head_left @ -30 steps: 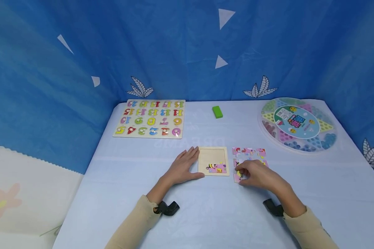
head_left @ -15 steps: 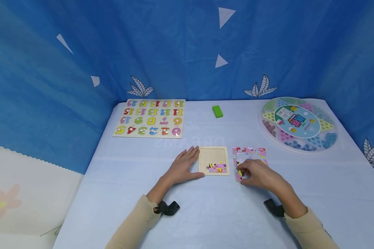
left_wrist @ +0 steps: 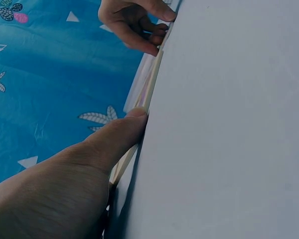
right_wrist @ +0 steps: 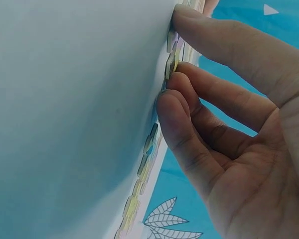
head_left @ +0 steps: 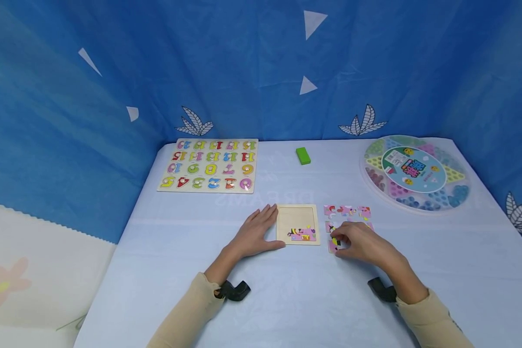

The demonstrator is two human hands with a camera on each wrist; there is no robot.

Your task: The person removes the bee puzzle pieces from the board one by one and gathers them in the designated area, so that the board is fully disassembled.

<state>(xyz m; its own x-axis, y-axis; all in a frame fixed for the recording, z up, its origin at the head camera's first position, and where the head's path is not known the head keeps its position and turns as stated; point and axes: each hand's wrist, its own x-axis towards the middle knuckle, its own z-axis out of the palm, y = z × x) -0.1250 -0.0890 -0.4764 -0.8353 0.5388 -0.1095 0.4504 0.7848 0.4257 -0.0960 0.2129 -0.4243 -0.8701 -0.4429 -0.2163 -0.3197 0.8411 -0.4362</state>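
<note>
In the head view my left hand [head_left: 255, 233] rests at the left side of a square wooden puzzle tray [head_left: 296, 206], fingers straight and thumb at its near corner. In the left wrist view that thumb touches the edge of the tray [left_wrist: 150, 88]. A few joined pink pieces with a bee picture [head_left: 303, 235] lie in the tray's near right corner. Right of it, my right hand [head_left: 359, 243] pinches a pink and yellow puzzle piece [head_left: 332, 246] between thumb and fingers, low at the table. Other loose puzzle pieces [head_left: 346, 211] lie in rows beyond, some hidden under this hand.
A wooden number board [head_left: 206, 166] lies at the back left. Behind the tray is a green block [head_left: 303, 155]. At the back right sits a round, clear-covered game board [head_left: 415, 174] with coloured beads. Blue cloth [head_left: 261, 72] hangs behind the white table [head_left: 287, 299].
The piece at my right fingertips has shifted slightly to the right, with the hand following a little. My left hand and the tray have stayed in place.
</note>
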